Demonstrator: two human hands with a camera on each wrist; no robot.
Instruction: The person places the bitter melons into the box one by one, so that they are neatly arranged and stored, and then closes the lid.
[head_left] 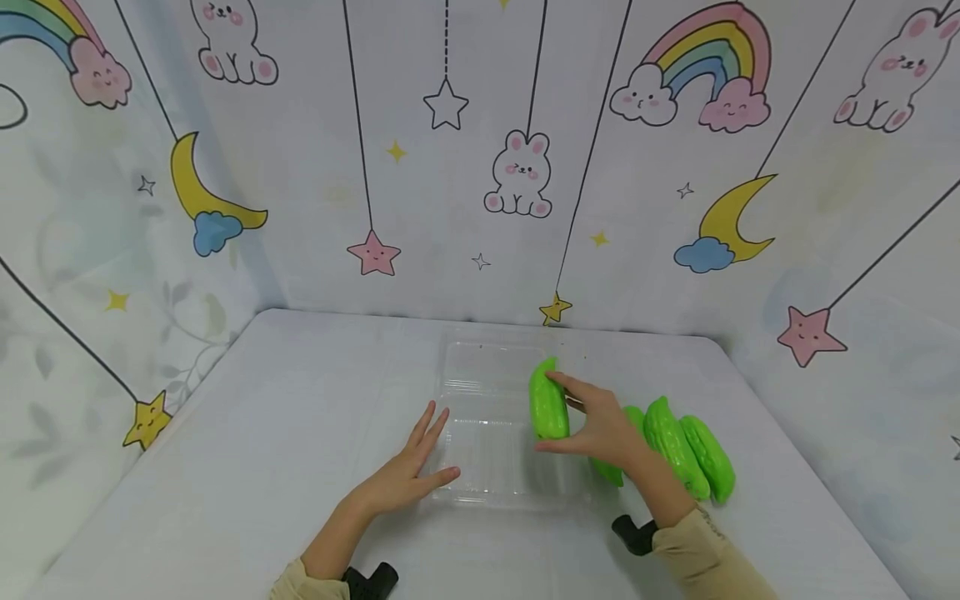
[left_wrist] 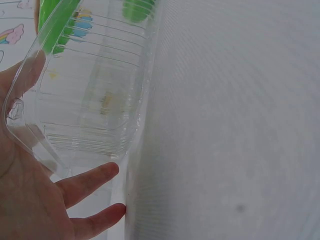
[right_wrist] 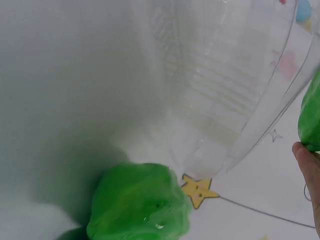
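Observation:
A clear plastic tray lies on the white table in front of me. Over its right part, my right hand holds a bright green bitter melon between thumb and fingers, its tip pointing up and away. My left hand is at the tray's left side with the fingers spread straight. In the left wrist view, the thumb overlaps the tray's clear wall, and two fingers extend beside its corner. The right wrist view catches only an edge of the held bitter melon and one fingertip.
To the right of the tray lie several more bitter melons, partly hidden behind my right hand and forearm. A white table spreads around the tray. Behind it hangs a white backdrop printed with stars, moons and rabbits.

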